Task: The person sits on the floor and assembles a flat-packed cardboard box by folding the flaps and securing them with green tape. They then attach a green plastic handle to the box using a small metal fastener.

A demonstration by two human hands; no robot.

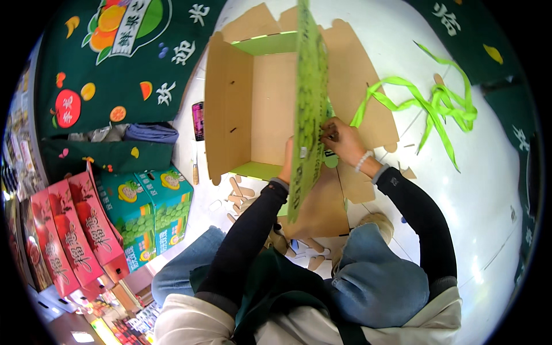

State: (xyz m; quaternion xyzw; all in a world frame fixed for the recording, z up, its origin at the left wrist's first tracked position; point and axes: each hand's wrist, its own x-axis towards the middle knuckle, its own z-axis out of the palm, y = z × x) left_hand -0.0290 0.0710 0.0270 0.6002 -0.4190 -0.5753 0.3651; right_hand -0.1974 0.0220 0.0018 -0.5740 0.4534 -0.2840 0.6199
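An open cardboard box [270,103], brown inside, lies on the floor before me. Its green printed panel [307,109] stands up edge-on, between my hands. On the panel's left, inner side is my left hand [286,165]; the panel hides its fingers. My right hand [345,142], with a beaded bracelet, is against the printed outer face, fingertips pinched together. A bright green ribbon [397,102] runs up to that hand from the right, and its end is hidden there. Two small dark holes show in the box's left wall [229,109].
Loose ribbon coils on the white floor [414,141]. Cardboard scraps [240,192] and a wooden-handled tool [195,174] lie left of my knees. A pink-screened phone [198,121] is beside the box. Red cartons [86,224] and green cartons [152,210] stand at left, below a dark green printed cloth [138,86].
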